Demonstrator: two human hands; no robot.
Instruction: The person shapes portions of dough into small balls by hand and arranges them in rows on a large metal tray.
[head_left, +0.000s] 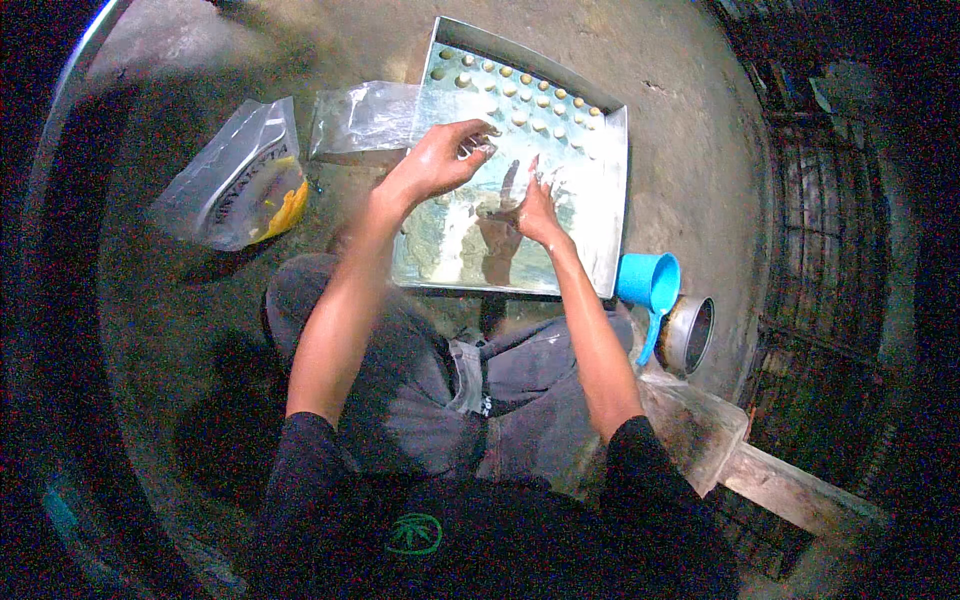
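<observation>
A shallow metal tray lies on the floor before my crossed legs. Rows of small round dough pieces fill its far part. Above the tray's middle left, my left hand is curved, with a gap between thumb and fingers and whitish residue on the tips. To its right, my right hand is over the tray, fingers stretched away from me; nothing clear shows in it. Pale dough or flour paste is spread over the near left part of the tray, with shadows across it.
A clear plastic bag with something yellow inside lies at the left. Another clear plastic sheet or bag touches the tray's left side. A blue dipper and a round metal pot stand at the right, near a wooden piece.
</observation>
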